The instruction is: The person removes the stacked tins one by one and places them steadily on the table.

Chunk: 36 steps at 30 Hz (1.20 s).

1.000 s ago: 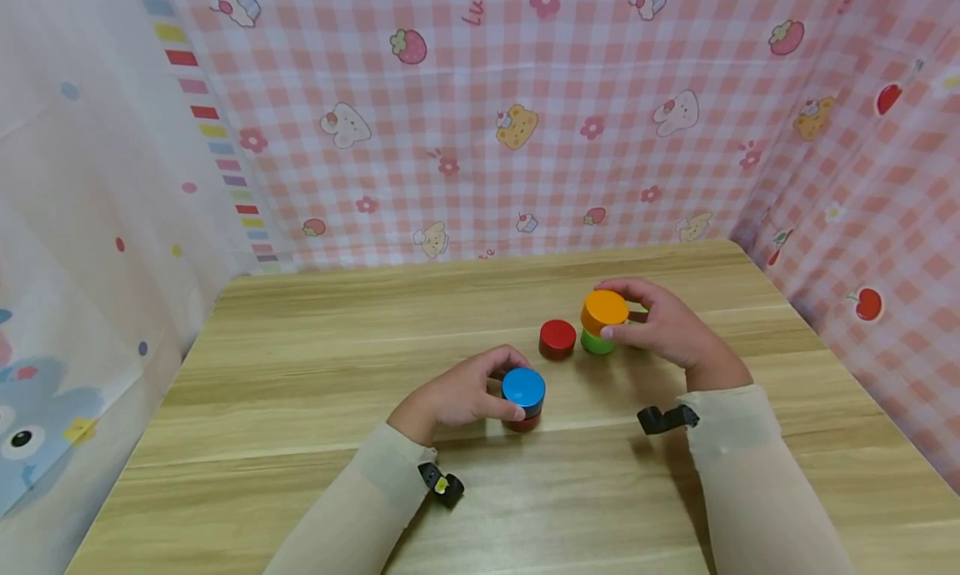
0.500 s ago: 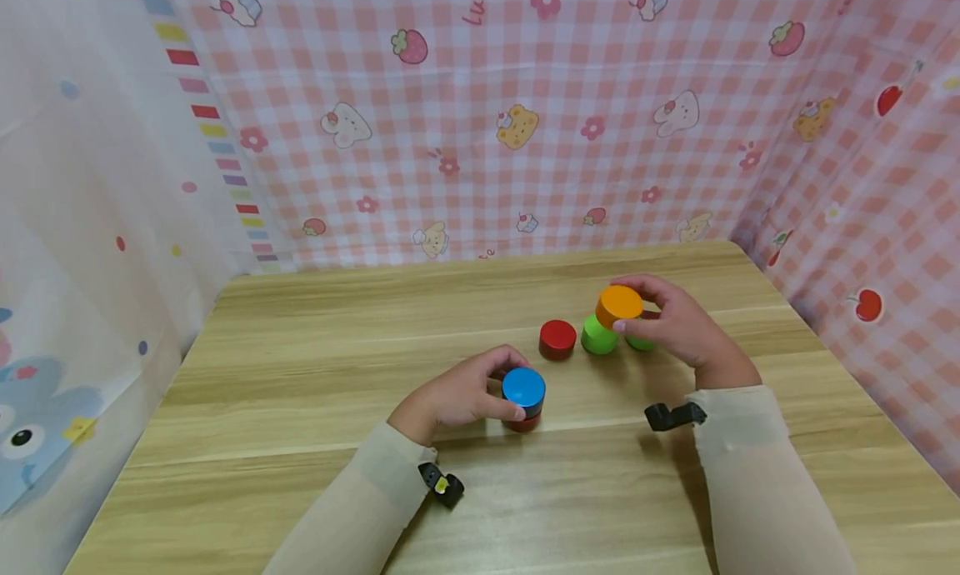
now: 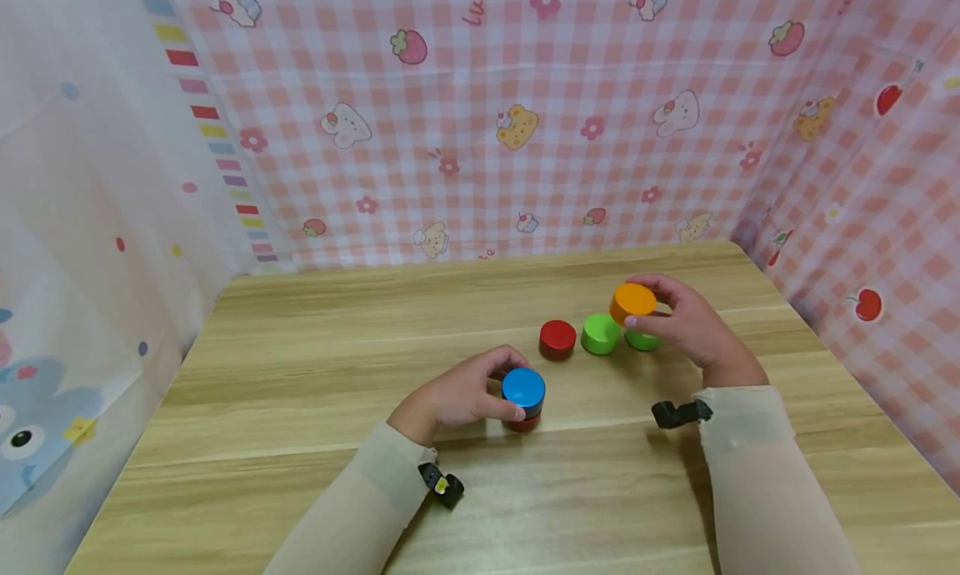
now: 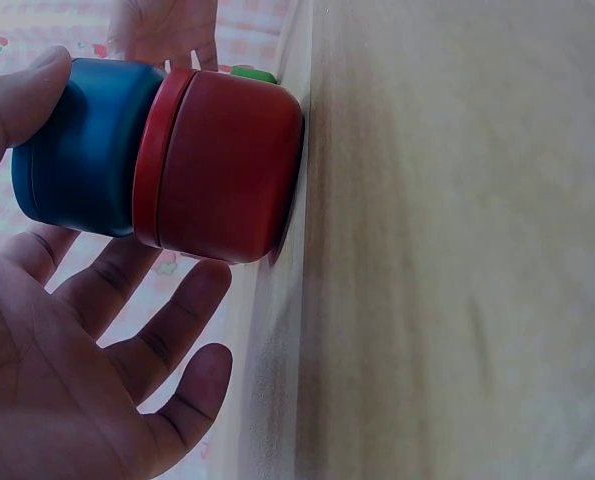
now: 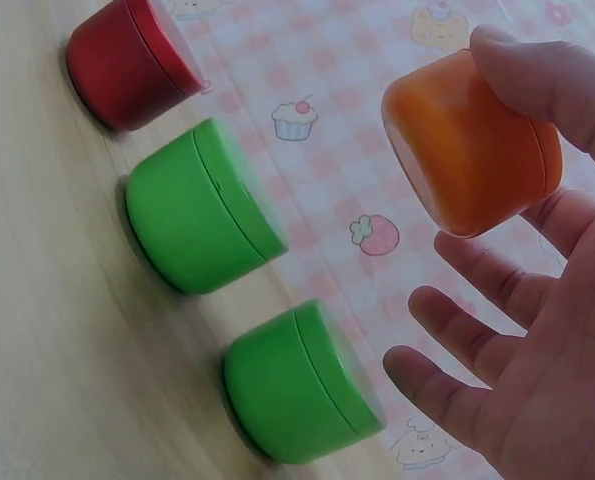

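Note:
My right hand (image 3: 686,318) pinches an orange round jar (image 3: 632,302) (image 5: 474,150) and holds it in the air above two green jars (image 3: 601,333) (image 3: 642,340); in the right wrist view those green jars (image 5: 202,208) (image 5: 297,383) stand side by side on the wooden table (image 3: 337,475). A single red jar (image 3: 557,338) (image 5: 127,65) stands left of them. My left hand (image 3: 468,389) grips a blue jar (image 3: 523,388) (image 4: 82,148) that sits stacked on a red jar (image 3: 522,423) (image 4: 232,175) on the table.
Pink checked cloth (image 3: 525,117) walls the back and right of the table, and a pale printed curtain (image 3: 90,225) hangs on the left. Bare wood stretches along the left and front of the table.
My right hand has carried the orange jar rightwards, off the left green jar and to above the right one. The left hand and its blue-on-red stack have stayed put.

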{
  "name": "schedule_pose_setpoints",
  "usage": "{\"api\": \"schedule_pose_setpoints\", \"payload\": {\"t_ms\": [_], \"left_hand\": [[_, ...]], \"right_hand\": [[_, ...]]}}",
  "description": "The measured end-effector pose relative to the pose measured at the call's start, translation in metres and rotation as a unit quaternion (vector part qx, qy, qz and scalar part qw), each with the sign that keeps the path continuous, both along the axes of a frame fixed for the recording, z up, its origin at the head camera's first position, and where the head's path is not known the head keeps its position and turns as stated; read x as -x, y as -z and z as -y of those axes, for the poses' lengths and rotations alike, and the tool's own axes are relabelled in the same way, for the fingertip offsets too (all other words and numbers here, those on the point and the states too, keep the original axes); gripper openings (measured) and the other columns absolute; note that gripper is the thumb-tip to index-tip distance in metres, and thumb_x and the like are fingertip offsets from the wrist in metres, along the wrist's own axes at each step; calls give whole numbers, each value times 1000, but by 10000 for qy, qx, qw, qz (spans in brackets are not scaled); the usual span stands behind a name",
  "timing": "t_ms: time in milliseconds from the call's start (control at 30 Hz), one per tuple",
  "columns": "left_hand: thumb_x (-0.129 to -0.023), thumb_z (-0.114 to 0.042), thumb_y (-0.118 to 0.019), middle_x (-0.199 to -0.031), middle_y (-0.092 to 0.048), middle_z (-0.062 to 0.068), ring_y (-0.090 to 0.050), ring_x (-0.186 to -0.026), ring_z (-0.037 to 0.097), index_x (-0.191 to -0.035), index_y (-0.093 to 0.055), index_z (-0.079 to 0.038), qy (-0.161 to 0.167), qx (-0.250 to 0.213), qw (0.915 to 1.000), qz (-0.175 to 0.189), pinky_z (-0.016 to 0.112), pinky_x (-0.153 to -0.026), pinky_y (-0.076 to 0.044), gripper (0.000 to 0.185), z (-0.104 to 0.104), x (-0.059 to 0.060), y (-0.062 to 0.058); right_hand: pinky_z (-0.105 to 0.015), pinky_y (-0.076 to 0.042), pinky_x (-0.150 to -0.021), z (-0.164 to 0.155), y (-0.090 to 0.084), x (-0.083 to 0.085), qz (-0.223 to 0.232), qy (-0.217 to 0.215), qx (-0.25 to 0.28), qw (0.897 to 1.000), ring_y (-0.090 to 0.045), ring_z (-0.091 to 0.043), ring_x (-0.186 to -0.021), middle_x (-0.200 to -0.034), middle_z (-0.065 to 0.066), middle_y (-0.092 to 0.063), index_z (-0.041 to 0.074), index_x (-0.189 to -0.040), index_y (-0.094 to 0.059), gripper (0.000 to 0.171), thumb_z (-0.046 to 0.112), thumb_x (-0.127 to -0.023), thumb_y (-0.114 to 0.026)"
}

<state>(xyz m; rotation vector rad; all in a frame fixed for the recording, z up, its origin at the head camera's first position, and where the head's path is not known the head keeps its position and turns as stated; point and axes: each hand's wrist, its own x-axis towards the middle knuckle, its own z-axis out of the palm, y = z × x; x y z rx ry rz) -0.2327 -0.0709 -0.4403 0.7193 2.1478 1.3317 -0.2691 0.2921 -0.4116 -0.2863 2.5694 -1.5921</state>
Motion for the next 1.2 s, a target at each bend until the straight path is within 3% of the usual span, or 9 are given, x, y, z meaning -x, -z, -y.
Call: {"api": "schedule_pose_setpoints", "payload": {"t_ms": [200, 400, 633, 867, 1067, 1200], "left_hand": [[-91, -22, -83, -131, -63, -1, -56, -125, 25, -132, -60, -21, 5, -6, 10000, -12, 51, -108, -47, 47, 0, 0, 1], [-90, -23, -83, -131, -63, -1, -55, -126, 26, -131, -60, -22, -13, -22, 10000, 16, 52, -108, -47, 47, 0, 0, 0], [-90, -22, -84, -131, -63, 0, -55, -125, 26, -131, -61, -21, -13, -35, 10000, 26, 52, -108, -46, 47, 0, 0, 0], [-90, -22, -83, -131, -63, 0, -56, -125, 26, -131, -60, -21, -19, -16, 10000, 37, 53, -108, -46, 47, 0, 0, 1], [-90, -21, -83, -131, -63, 0, -56, -125, 26, -131, -61, -21, 5, -39, 10000, -8, 52, -108, -46, 46, -1, 0, 1], [-90, -21, -83, -132, -63, 0, -56, -126, 26, -130, -61, -21, 19, -32, 10000, -27, 52, -108, -46, 46, -1, 1, 1]], "right_hand": [[-16, -49, -92, -9, 2, 1, -57, 179, -137, 9997, -50, -30, -131, -150, -14, -52, 9, -154, -47, 62, 21, -100, -74], [-25, -43, -99, -17, 4, 0, -118, 362, -232, 9990, -47, -23, -129, -147, -11, -52, 9, -155, -47, 63, 25, -101, -74], [-19, -44, -94, -29, 11, 1, -189, 578, -149, 9980, -50, -11, -118, -134, 5, -54, 7, -155, -46, 63, 24, -101, -72], [-23, -42, -98, -39, 21, 5, -105, 792, -184, 9966, -48, -12, -120, -142, 2, -50, 8, -158, -43, 66, 28, -102, -71], [-14, -46, -90, -45, 25, 4, -167, 862, 20, 9961, -51, -6, -115, -131, 14, -51, 6, -157, -43, 65, 24, -102, -72], [-15, -46, -90, -48, 26, 2, -117, 920, 57, 9957, -51, -6, -115, -131, 16, -50, 7, -157, -43, 65, 25, -102, -72]]}}
